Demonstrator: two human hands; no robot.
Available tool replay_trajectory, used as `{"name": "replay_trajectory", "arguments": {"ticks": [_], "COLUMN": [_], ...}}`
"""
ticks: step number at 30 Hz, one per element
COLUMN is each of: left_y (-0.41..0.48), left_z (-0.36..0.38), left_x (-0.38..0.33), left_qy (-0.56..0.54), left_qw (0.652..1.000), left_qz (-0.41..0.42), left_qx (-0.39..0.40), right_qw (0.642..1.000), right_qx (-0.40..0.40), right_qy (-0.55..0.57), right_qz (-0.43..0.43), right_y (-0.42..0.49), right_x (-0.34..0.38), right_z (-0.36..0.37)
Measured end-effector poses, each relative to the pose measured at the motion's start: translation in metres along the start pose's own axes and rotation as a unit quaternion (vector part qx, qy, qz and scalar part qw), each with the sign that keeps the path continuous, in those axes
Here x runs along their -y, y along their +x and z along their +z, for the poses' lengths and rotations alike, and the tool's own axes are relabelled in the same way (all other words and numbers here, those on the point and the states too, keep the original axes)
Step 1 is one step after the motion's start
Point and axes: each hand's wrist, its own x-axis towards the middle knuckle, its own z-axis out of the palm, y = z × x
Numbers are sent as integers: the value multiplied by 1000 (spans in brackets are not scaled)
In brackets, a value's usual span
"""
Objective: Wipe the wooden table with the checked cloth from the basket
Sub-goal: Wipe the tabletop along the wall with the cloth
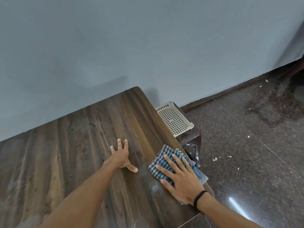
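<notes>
The wooden table [74,162] is bearing a folded checked cloth [167,151] at the table's right edge, one corner overhanging. A left hand [120,156] is lying spread flat on the tabletop, further in from that edge.

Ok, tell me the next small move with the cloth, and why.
Probably slide the right hand, pressing the cloth flat, leftward over the pale smudge beside it. The cloth sits at the right edge of the table, partly overhanging, and most of the wood lies to its left.
</notes>
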Motion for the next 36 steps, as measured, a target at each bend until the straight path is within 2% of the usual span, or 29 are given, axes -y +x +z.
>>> {"name": "replay_trajectory", "arguments": {"ticks": [4, 8, 11, 12, 15, 16, 18, 20, 22, 24, 26, 28, 30, 32, 34, 36], "left_y": [1, 1, 2, 2, 3, 3, 4, 4, 3, 2, 3, 3, 2, 1, 0, -1], "left_z": [-2, 0, 0, 0, 3, 3, 2, 2, 3, 5, 5, 5, 6, 7, 5, 3], "left_x": [-3, 2, 0, 0, 4, 4, 2, 2, 5, 7, 6, 6, 9, 9, 6, 4], "left_qy": [2, 3, -3, -2, 1, 4, 9, 6, -1, -6, -9, -11, -11, -10, -13, -17], "left_qw": [1000, 1000, 1000, 1000, 1000, 1000, 1000, 1000, 1000, 999, 999, 999, 999, 999, 999, 999], "left_qz": [-2, 6, 4, 4, 6, 8, 11, 10, 11, 15, 17, 16, 15, 17, 15, 12], "left_qx": [13, -5, 1, 1, -16, -20, -18, -16, -24, -33, -30, -28, -35, -41, -38, -30], "right_qw": [996, 999, 998, 999, 992, 988, 996, 999, 999, 994, 998, 999, 1000, 996, 998, 999], "right_qx": [-7, 0, -9, -4, 16, 11, -17, 10, 33, 21, -14, 15, 23, 9, -19, 3], "right_qy": [-5, -43, -10, -7, -85, -110, -72, -12, -23, -81, -60, -3, -6, -61, -56, -10], "right_qz": [85, -5, 57, 52, -94, -112, -48, 38, -26, -77, -19, 46, -7, -64, -23, 40], "right_y": [-4, -12, -3, -6, -19, -17, -9, -8, -16, -17, -7, -8, -23, -30, -20, -18], "right_x": [-1, -6, -5, 1, -13, -24, -30, -7, 9, 2, -6, 9, 19, 6, -8, 1], "right_z": [-1, 1, -2, 2, -1, -3, -6, -2, 3, -2, -1, 3, 11, 7, 3, 4]}}
